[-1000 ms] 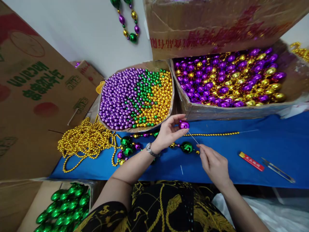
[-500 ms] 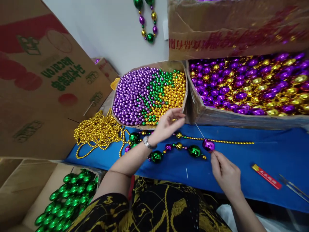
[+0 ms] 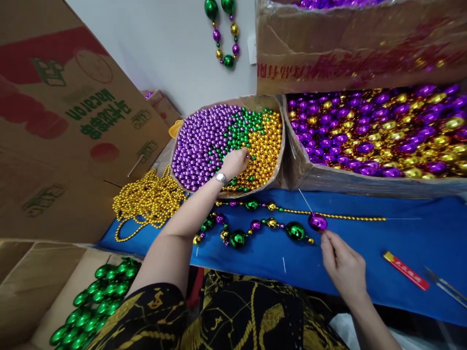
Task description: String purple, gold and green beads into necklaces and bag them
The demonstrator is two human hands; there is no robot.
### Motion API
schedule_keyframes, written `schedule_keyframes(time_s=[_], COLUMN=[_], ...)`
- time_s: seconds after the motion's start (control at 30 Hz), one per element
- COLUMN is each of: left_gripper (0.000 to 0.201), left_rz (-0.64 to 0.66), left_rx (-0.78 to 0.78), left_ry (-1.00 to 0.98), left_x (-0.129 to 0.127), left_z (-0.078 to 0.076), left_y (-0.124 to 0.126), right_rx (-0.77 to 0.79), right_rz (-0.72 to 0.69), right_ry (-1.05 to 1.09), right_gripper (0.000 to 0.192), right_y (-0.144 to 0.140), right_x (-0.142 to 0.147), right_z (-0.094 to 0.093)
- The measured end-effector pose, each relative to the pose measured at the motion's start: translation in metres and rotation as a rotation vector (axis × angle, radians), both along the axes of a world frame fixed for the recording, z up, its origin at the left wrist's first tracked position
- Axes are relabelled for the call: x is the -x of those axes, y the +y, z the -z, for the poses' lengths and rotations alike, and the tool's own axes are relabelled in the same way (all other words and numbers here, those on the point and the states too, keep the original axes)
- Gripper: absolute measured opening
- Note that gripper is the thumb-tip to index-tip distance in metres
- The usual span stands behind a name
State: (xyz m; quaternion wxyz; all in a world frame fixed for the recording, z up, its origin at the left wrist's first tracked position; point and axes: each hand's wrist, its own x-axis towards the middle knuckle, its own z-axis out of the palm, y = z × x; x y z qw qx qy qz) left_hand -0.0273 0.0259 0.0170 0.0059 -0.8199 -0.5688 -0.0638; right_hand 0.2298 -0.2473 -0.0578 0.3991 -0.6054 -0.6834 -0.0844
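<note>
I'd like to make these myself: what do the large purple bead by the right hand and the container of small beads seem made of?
Purple bead: probably plastic with a metallic coating; it shows sharp, mirror-like highlights, though coated glass can't be excluded. Container: apparently cardboard, its brown inner wall fairly dull.

Printed carton (image 3: 73, 131) at left, green beads (image 3: 98, 299) below it, red packet (image 3: 406, 271) near metal snips (image 3: 449, 290)

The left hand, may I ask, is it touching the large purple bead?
No, the left hand is at the small beads, away from the large purple bead.
</note>
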Motion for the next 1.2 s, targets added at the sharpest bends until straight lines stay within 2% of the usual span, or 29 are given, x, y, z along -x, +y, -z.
schedule_keyframes(time_s=[0.27, 0.43, 0.53, 0.63, 0.7, 0.8, 0.87, 0.93, 1.03, 1.1, 1.2], left_gripper=[0.026, 0.031, 0.032, 0.024, 0.021, 0.023, 0.024, 0.022, 0.024, 0.027, 0.026], left_rz=[-0.004, 0.165, 0.187, 0.163, 0.163, 0.224, 0.277, 0.285, 0.172, 0.096, 0.089], left_rx=[-0.059, -0.018, -0.026, -0.046, -0.036, 0.082, 0.122, 0.041, -0.132, -0.136, -0.043], left_ry=[0.03, 0.197, 0.22, 0.021, -0.269, -0.733, -0.854, -0.752, -0.319, -0.062, 0.068], left_x=[0.005, 0.0, 0.0, 0.003, 0.004, -0.003, -0.009, -0.011, -0.005, 0.002, 0.002], left_z=[-0.011, -0.002, 0.004, 0.005, 0.002, -0.006, -0.013, -0.018, -0.023, -0.022, -0.016], left_y=[0.014, 0.012, 0.012, 0.006, -0.006, -0.033, -0.049, -0.055, -0.045, -0.033, -0.014], right_rx=[-0.008, -0.011, 0.007, 0.015, 0.024, 0.054, 0.052, 0.034, 0.021, 0.017, 0.021], right_rz=[0.0, -0.008, -0.011, -0.014, -0.016, -0.017, -0.018, -0.016, -0.01, -0.011, -0.016], right_ry=[-0.013, -0.001, 0.023, 0.034, 0.037, 0.06, 0.064, 0.049, 0.03, 0.028, 0.024], right_gripper=[0.019, 0.018, 0.017, 0.017, 0.017, 0.018, 0.018, 0.017, 0.017, 0.017, 0.02], right_y=[0.0, 0.004, 0.005, 0.003, 0.0, -0.003, -0.005, -0.006, -0.007, -0.008, -0.009], right_x=[-0.001, 0.001, 0.004, 0.004, 0.003, 0.001, 0.0, 0.0, 0.0, 0.0, 0.001], right_z=[0.003, 0.004, 0.002, -0.001, -0.002, -0.002, -0.001, -0.002, -0.002, -0.002, 0.001])
